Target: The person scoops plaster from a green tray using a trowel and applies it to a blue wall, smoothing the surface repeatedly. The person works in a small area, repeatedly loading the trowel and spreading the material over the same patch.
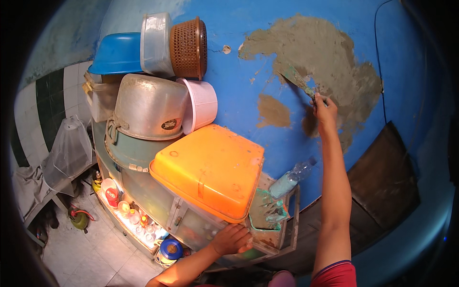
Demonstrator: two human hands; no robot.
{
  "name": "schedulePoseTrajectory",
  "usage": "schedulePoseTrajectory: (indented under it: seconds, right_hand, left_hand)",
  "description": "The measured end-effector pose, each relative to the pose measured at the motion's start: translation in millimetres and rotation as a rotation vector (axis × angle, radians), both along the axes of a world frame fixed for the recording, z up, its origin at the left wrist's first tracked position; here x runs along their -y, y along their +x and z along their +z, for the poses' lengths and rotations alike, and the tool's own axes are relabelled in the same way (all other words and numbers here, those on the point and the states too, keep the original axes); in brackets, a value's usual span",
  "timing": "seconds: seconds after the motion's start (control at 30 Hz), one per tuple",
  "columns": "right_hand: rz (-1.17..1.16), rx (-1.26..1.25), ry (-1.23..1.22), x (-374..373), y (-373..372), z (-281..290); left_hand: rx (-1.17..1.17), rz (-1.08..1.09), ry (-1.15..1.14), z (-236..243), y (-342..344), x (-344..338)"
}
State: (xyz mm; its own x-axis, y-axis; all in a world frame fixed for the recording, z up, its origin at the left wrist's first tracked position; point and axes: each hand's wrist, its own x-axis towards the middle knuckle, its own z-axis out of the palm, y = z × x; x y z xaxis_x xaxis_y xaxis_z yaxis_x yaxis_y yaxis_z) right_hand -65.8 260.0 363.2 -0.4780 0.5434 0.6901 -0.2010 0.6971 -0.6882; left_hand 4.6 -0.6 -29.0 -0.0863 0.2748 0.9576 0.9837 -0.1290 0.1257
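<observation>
My right hand (pixel 325 111) is closed round the handle of a putty knife (pixel 297 82), its blade smeared with greenish filler. The blade lies against the blue wall (pixel 229 91), at the lower left edge of a large grey-brown plaster patch (pixel 330 45). Bits of blue still show through near the knife. A smaller plaster patch (pixel 273 111) sits lower on the wall. My left hand (pixel 233 239) lies with its fingers stretched along the cabinet top's front edge, just below an upturned orange tub (pixel 210 167); it holds nothing.
A green tray (pixel 260 210) and a plastic bottle (pixel 285 184) stand at the cabinet's right end. An aluminium pot (pixel 149 103), a brown basket (pixel 185 48), a pink basket (pixel 203 103) and a blue basin (pixel 117 52) are piled leftward. A black cable (pixel 377 43) hangs down the wall.
</observation>
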Motion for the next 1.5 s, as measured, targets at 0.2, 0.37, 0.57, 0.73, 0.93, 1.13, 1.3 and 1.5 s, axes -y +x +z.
schedulePoseTrajectory:
  seconds: [0.2, 0.37, 0.57, 0.73, 0.93, 1.13, 1.3, 1.5]
  right_hand:
    - [0.075, -0.06, -0.022, -18, 38, -6]
    - [0.23, -0.134, -0.112, 7, -20, -11]
    - [0.114, -0.213, -0.16, 23, -45, -40]
    - [0.124, -0.262, -0.248, 20, -25, -93]
    - [0.259, -0.397, -0.216, 27, -52, -65]
    - [0.085, -0.274, -0.15, 19, -53, -43]
    - [0.013, -0.252, -0.025, 11, -9, -33]
    - [0.136, -0.205, 0.001, 13, -31, -15]
  left_hand:
    - [-0.019, -0.022, 0.012, 0, -1, -3]
    - [-0.018, -0.01, -0.002, -1, 0, -1]
    - [-0.01, -0.007, -0.019, 0, 0, 2]
    - [-0.012, -0.038, 0.053, 3, -2, 0]
    - [-0.016, -0.076, 0.07, 4, -3, 0]
    - [-0.026, -0.05, 0.058, 1, -3, 3]
    - [-0.04, -0.062, 0.107, 2, -3, 2]
    - [-0.04, -0.079, 0.093, 4, -4, 1]
